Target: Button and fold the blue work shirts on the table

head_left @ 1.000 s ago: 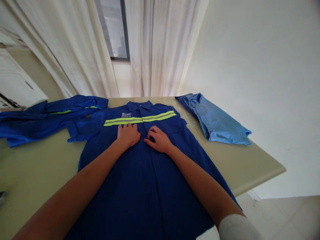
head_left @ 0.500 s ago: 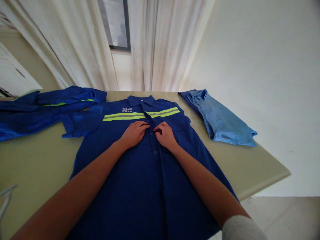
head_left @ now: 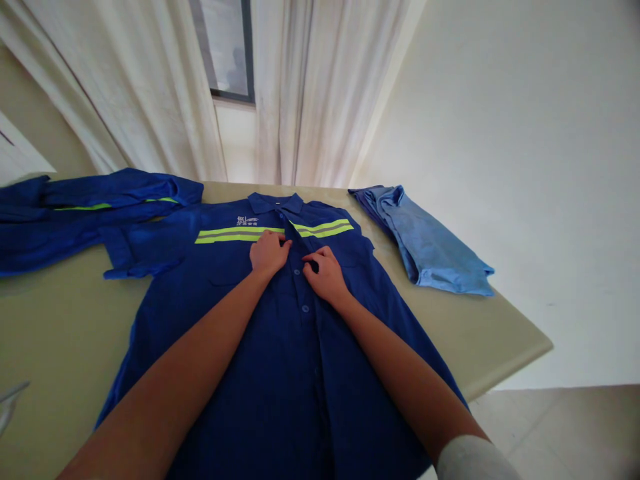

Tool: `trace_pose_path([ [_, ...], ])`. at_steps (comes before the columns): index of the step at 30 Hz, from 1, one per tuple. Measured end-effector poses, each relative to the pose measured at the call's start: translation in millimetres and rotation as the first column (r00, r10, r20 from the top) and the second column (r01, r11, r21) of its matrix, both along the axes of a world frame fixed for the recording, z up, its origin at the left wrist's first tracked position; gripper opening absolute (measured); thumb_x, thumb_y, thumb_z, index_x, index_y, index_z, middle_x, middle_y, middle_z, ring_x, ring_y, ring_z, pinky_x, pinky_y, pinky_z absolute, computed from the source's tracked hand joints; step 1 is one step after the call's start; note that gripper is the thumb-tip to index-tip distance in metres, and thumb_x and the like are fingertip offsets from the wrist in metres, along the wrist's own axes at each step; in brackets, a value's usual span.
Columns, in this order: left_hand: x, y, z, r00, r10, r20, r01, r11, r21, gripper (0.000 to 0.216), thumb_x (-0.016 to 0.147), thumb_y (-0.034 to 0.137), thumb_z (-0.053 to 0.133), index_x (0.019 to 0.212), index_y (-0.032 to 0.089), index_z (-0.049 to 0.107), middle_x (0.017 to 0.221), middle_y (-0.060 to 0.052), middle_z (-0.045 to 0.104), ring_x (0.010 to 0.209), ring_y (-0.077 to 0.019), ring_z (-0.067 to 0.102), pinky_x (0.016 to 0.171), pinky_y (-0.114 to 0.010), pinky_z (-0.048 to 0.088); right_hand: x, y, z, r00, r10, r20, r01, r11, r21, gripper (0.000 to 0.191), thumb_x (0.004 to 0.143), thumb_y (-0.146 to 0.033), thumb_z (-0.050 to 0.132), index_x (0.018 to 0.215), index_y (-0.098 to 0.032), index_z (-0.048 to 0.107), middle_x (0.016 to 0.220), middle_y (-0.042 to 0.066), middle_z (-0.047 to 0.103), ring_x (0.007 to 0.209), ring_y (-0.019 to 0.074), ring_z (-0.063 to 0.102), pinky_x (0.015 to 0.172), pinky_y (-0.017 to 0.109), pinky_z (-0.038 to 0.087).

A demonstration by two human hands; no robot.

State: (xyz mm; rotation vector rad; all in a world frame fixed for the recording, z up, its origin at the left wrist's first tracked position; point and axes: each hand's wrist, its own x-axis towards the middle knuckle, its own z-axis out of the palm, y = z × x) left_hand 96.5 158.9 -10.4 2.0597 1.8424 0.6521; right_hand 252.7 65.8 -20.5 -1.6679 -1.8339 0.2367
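Observation:
A dark blue short-sleeved work shirt (head_left: 260,380) lies front up, collar at the far side, a yellow-green reflective band across its chest and a white logo on one side. Its front is partly unfastened, with buttons showing down the placket (head_left: 305,309). My left hand (head_left: 270,252) is closed on the placket at the band, fingertips partly hidden. Just right of it, my right hand (head_left: 325,272) pinches the edge of the other front panel, thumb and forefinger curled together.
Another dark blue garment with reflective trim (head_left: 120,190) lies at the left of the pale table (head_left: 510,333). Folded light blue clothing (head_left: 440,257) rests at the right, near the table's corner. Curtains (head_left: 165,87) hang behind. A thin whitish object (head_left: 13,393) shows at the left edge.
My left hand has shifted up along the placket to the reflective band, its fingers more curled. My right hand stays at the opposite edge. The view has swung slightly right.

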Motion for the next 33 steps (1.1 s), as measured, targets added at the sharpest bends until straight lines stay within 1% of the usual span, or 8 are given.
trace_pose_path([
  [3, -3, 0, -4.0, 0.998, -0.037, 0.044, 0.037, 0.999, -0.005, 0.029, 0.097, 0.044, 0.057, 0.113, 0.030, 0.076, 0.124, -0.007, 0.076, 0.117, -0.0305, 0.069, 0.098, -0.043, 0.053, -2, -2, 3.9, 0.997, -0.028, 0.067, 0.030, 0.999, -0.020, 0.017, 0.098, -0.030, 0.065, 0.107, -0.022, 0.077, 0.110, 0.008, 0.064, 0.105, 0.0218, 0.064, 0.097, 0.036, 0.052],
  [7, -5, 0, -4.3, 0.996, -0.031, 0.079, 0.033, 0.999, -0.032, 0.027, 0.100, 0.043, 0.053, 0.112, 0.031, 0.074, 0.120, -0.005, 0.078, 0.115, -0.0288, 0.070, 0.096, -0.041, 0.052, -8, 10, 13.7, 0.967, -0.077, 0.245, 0.104, 0.989, -0.101, 0.021, 0.101, -0.039, 0.064, 0.116, -0.027, 0.072, 0.114, 0.007, 0.066, 0.097, 0.0234, 0.067, 0.082, 0.035, 0.054],
  [11, -4, 1, -2.5, 0.997, -0.004, 0.078, 0.008, 0.998, -0.057, 0.033, 0.104, 0.044, 0.046, 0.111, 0.031, 0.075, 0.118, -0.006, 0.078, 0.111, -0.0298, 0.071, 0.094, -0.043, 0.052, -16, 38, 20.0, 0.922, 0.040, 0.385, -0.016, 0.998, -0.065, 0.027, 0.102, -0.038, 0.063, 0.127, -0.026, 0.066, 0.129, 0.010, 0.063, 0.105, 0.0249, 0.066, 0.079, 0.034, 0.054],
  [15, -4, 1, -2.0, 0.996, 0.016, 0.089, -0.010, 0.998, -0.068, 0.033, 0.103, 0.045, 0.046, 0.112, 0.030, 0.075, 0.116, -0.006, 0.079, 0.111, -0.0313, 0.072, 0.094, -0.044, 0.052, -19, 55, 18.2, 0.873, 0.090, 0.479, -0.091, 0.996, -0.021, 0.025, 0.109, -0.029, 0.047, 0.118, -0.020, 0.070, 0.127, 0.014, 0.065, 0.111, 0.0253, 0.063, 0.084, 0.033, 0.052],
  [20, -4, 1, -0.4, 0.990, 0.046, 0.134, -0.037, 0.997, -0.074, 0.032, 0.102, 0.046, 0.050, 0.111, 0.029, 0.076, 0.112, -0.006, 0.079, 0.109, -0.0305, 0.072, 0.090, -0.041, 0.053, -14, 59, 15.2, 0.870, 0.109, 0.480, -0.137, 0.990, 0.023, 0.026, 0.107, -0.036, 0.055, 0.114, -0.018, 0.072, 0.124, 0.015, 0.066, 0.111, 0.0270, 0.062, 0.089, 0.035, 0.050],
  [24, -3, 0, -0.1, 0.981, 0.069, 0.182, -0.060, 0.997, -0.056, 0.031, 0.102, 0.046, 0.051, 0.112, 0.029, 0.075, 0.119, -0.005, 0.078, 0.110, -0.0288, 0.071, 0.089, -0.040, 0.053, -16, 59, 13.0, 0.869, 0.124, 0.479, -0.167, 0.985, 0.049, 0.033, 0.110, -0.024, 0.042, 0.108, -0.016, 0.073, 0.121, 0.016, 0.067, 0.107, 0.0262, 0.061, 0.095, 0.037, 0.046],
  [28, -3, -1, -0.7, 0.979, 0.047, 0.199, -0.047, 0.999, -0.006, 0.030, 0.103, 0.042, 0.048, 0.114, 0.028, 0.072, 0.122, -0.005, 0.077, 0.112, -0.0272, 0.070, 0.090, -0.038, 0.053, -19, 59, 14.7, 0.860, 0.147, 0.489, -0.203, 0.977, 0.064, 0.034, 0.111, -0.020, 0.037, 0.115, -0.016, 0.071, 0.125, 0.016, 0.066, 0.110, 0.0258, 0.060, 0.099, 0.037, 0.044],
  [33, -5, -4, 0.8, 0.982, 0.038, 0.186, -0.037, 0.999, -0.009, 0.028, 0.103, 0.041, 0.048, 0.113, 0.028, 0.071, 0.116, -0.006, 0.077, 0.107, -0.0280, 0.070, 0.088, -0.040, 0.052, -17, 57, 21.4, 0.831, 0.218, 0.512, -0.253, 0.967, -0.002, 0.035, 0.110, -0.016, 0.036, 0.123, -0.014, 0.068, 0.130, 0.017, 0.064, 0.111, 0.0261, 0.061, 0.099, 0.036, 0.046],
])
